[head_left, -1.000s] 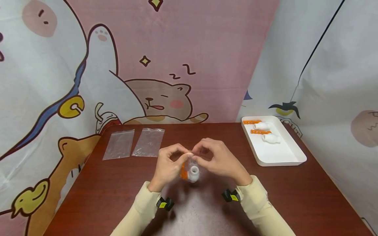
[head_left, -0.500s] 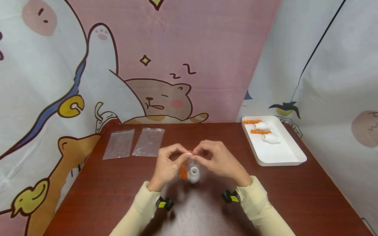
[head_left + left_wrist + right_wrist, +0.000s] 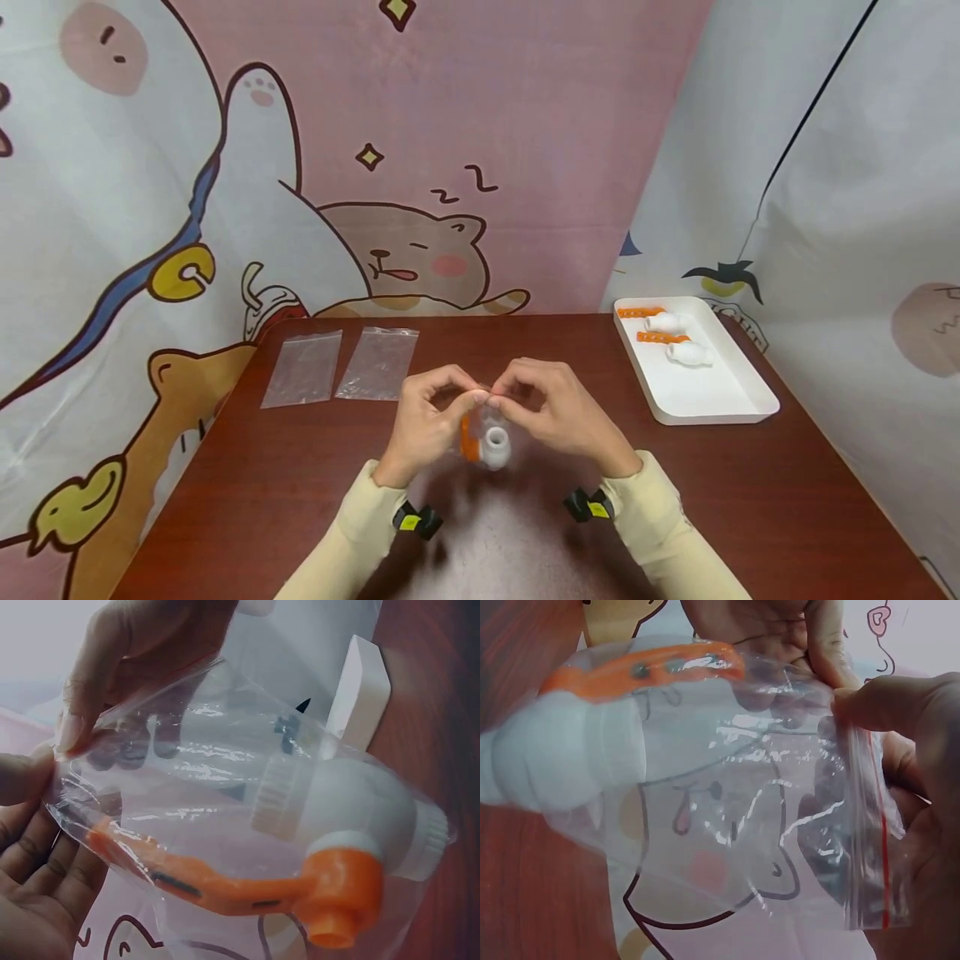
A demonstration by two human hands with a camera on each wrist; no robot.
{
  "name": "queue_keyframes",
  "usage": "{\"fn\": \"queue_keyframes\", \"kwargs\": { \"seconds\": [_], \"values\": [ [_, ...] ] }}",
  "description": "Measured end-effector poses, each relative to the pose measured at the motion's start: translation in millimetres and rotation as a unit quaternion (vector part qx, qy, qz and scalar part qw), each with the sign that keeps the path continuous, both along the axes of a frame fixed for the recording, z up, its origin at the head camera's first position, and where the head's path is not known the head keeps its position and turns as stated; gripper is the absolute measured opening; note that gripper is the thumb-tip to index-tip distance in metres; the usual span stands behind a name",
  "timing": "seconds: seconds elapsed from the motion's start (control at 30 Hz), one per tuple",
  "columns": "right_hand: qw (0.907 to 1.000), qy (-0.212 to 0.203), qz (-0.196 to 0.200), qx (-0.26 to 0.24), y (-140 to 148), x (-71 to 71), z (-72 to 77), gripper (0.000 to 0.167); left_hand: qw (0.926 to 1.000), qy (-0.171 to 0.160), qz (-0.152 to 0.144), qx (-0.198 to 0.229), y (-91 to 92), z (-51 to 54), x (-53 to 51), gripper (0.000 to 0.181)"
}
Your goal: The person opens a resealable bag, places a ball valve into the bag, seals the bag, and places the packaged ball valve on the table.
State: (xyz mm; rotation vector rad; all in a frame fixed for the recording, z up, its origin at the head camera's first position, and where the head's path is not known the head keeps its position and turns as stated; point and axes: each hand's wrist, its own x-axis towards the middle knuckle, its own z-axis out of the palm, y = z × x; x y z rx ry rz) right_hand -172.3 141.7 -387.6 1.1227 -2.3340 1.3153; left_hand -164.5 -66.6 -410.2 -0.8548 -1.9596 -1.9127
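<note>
The left arm (image 3: 348, 529) slants toward one o'clock and the right arm (image 3: 675, 533) toward eleven, the left hand (image 3: 426, 425) and right hand (image 3: 558, 410) close together, each pinching between thumb (image 3: 465, 406) and bent fingers (image 3: 450, 377).

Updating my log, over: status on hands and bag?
Left hand, right hand pinch zip bag at top edge. White valve with orange lever inside. Nothing blocking; tray, flat bags aside.

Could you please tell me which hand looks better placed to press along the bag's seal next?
Probably the right hand: most of the seal on the bag lies on that side, while the left hand pinches near one end.
</note>
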Motion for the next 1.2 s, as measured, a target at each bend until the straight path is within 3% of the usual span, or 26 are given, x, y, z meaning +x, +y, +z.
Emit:
{"fn": "queue_keyframes", "kwargs": {
  "seconds": [0.43, 1.2],
  "values": [
    [0.9997, 0.004, -0.020, 0.013, 5, 0.8, -2.4, 0.018, 0.9990, -0.003, 0.042, -0.015, -3.2, 5.7, 2.1, 0.009],
    [0.9988, 0.016, -0.040, 0.026, 25, 4.0, -15.5, 0.017, 0.9977, -0.002, 0.064, -0.022, -8.9, 3.4, 0.4, 0.009]
  ]
}}
